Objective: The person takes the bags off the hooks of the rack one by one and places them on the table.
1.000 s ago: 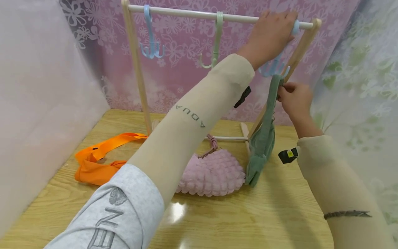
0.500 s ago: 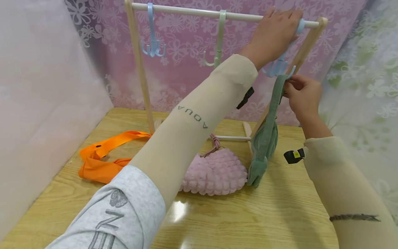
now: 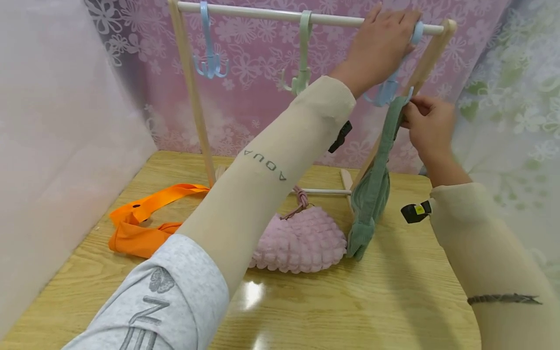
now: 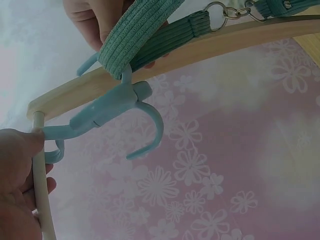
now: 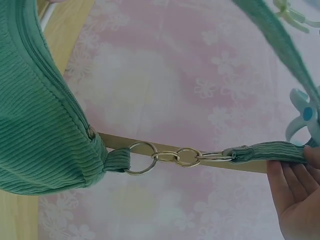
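At the right end of the white rod, my left hand grips the rod beside the top of a blue multi-prong hook. Its thumb lies at the hook's neck in the left wrist view. My right hand pinches the strap of a green corduroy shoulder bag. In that same view the strap loops over one prong of the blue hook. The bag hangs down beside the rack's right leg. Metal rings join its strap to the body in the right wrist view.
Another blue hook and a pale green hook hang farther left on the rod. On the wooden table lie a pink puffy bag and an orange bag; my left forearm partly covers both.
My right hand has moved slightly up and to the right, lifting the green strap higher against the prong. My left hand stays on the rod.
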### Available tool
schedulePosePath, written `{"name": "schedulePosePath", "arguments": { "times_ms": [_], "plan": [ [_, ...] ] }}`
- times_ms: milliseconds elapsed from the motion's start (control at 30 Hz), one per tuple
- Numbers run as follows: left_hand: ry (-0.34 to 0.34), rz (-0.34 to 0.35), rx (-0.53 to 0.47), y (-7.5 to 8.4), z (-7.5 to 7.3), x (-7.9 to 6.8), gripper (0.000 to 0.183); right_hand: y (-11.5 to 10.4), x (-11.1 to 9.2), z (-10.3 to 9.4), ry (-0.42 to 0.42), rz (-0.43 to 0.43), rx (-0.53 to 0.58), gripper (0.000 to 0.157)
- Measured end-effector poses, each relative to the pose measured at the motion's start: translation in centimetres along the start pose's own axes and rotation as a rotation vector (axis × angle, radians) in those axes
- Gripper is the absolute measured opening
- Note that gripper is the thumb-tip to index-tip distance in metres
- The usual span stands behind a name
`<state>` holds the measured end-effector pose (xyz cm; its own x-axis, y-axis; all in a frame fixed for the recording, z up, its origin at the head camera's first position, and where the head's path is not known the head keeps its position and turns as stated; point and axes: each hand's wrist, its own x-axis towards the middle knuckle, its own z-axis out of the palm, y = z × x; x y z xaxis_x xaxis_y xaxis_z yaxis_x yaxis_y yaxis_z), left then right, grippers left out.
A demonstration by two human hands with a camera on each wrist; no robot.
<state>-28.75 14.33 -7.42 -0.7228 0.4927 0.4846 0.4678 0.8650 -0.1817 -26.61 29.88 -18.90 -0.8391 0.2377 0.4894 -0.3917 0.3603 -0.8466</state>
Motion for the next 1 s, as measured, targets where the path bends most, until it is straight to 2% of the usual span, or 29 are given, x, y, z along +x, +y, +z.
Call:
{"name": "schedulePosePath", "arguments": {
  "times_ms": [300, 533, 833, 1000],
  "plan": [
    [0.008, 0.008, 0.014, 0.2, -0.1, -0.2, 0.055, -2.1, 1.3, -0.7, 0.0, 0.037, 0.074, 0.018],
    [0.01, -0.001, 0.018, 0.2, 0.5, -0.2, 0.056, -3.1, 2.1, -0.8, -0.006, 0.068, 0.001, 0.026],
    [0.02, -0.002, 0.023, 0.1, 0.7, 0.0, 0.056, -4.4, 2.6, -1.1, 0.006, 0.053, 0.003, 0.014],
    [0.022, -0.008, 0.024, 0.0, 0.6, 0.0, 0.056, -5.3, 2.7, -1.3, 0.02, 0.036, -0.03, 0.014]
  ]
}}
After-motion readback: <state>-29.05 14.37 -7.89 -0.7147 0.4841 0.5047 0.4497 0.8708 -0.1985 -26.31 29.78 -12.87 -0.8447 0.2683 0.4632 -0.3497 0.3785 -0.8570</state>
